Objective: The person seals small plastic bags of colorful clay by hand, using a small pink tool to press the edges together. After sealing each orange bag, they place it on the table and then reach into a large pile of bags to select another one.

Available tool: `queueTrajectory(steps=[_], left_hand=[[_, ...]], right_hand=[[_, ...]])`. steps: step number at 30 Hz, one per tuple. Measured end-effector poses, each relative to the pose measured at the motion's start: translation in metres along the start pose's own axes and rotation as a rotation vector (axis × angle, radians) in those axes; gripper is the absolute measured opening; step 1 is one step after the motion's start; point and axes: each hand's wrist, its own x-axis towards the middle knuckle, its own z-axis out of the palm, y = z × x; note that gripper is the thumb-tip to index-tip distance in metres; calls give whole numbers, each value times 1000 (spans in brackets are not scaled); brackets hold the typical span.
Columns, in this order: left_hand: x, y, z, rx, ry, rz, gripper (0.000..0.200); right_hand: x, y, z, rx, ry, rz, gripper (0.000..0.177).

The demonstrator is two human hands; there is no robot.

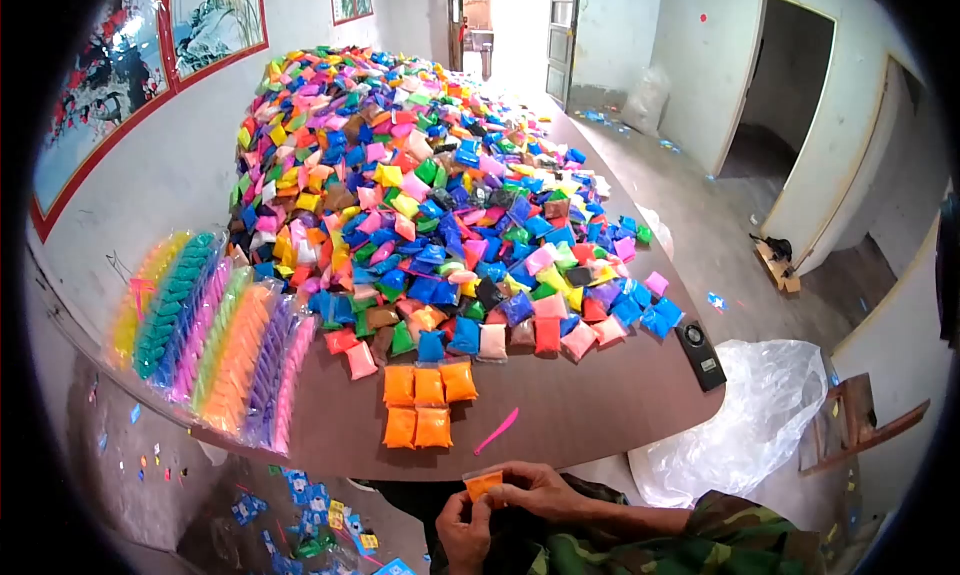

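Just off the table's front edge, a small orange clay packet [481,483] in clear plastic is between my hands. My right hand [540,493] pinches it from the right side, thumb in front. My left hand [462,533] has its fingers closed at the packet's lower left corner. Straight ahead on the table lies a block of several orange packets [428,393] set in two rows. A pink plastic knife [497,431] rests to the right of them.
A huge heap of coloured packets [400,205] covers most of the brown table [600,415]. Braided coloured strands in clear sleeves [235,355] lie at the left. A black device [700,357] sits near the right edge. Clear plastic sheeting [730,415] and a wooden stool [860,425] stand right; wrappers [310,505] litter the floor.
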Motion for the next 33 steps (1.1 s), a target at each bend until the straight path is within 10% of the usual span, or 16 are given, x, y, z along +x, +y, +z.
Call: queueTrajectory(steps=[33], left_hand=[[0, -1, -18, -169, -143, -71, 31]], right_hand=[[-8, -11, 9, -20, -13, 47, 37]])
